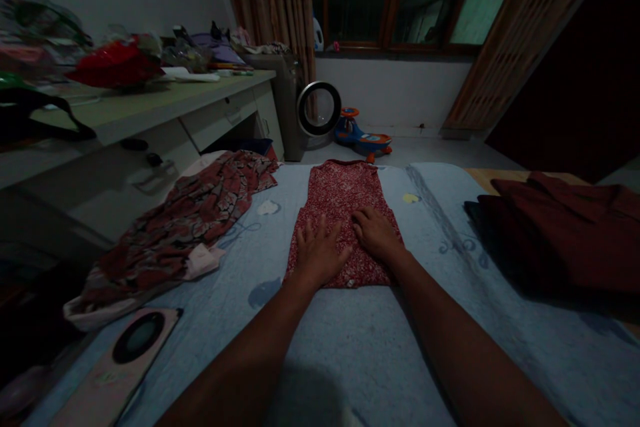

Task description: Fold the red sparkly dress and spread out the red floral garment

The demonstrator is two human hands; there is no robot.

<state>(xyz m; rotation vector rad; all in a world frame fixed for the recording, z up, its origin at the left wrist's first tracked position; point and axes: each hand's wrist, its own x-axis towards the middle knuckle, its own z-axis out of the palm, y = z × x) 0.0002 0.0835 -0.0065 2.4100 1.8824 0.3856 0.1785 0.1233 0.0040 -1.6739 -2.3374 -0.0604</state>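
A red garment with a small white speckled pattern (343,190), folded into a narrow panel, lies flat on the light blue bedsheet (350,347). Its dark neckline edge points away from me. My left hand (320,250) rests palm down on the garment's left half, fingers spread. On the right half lies my right hand (376,233), its fingers loosely bent against the cloth. Neither hand grips anything that I can see.
Crumpled patterned clothing (200,207) and a phone (117,367) lie at left. Dark red folded clothes (565,233) are stacked at right. Beyond the bed are a cluttered desk (220,97), a washing machine with its round door open (320,109) and a blue ride-on toy (363,137).
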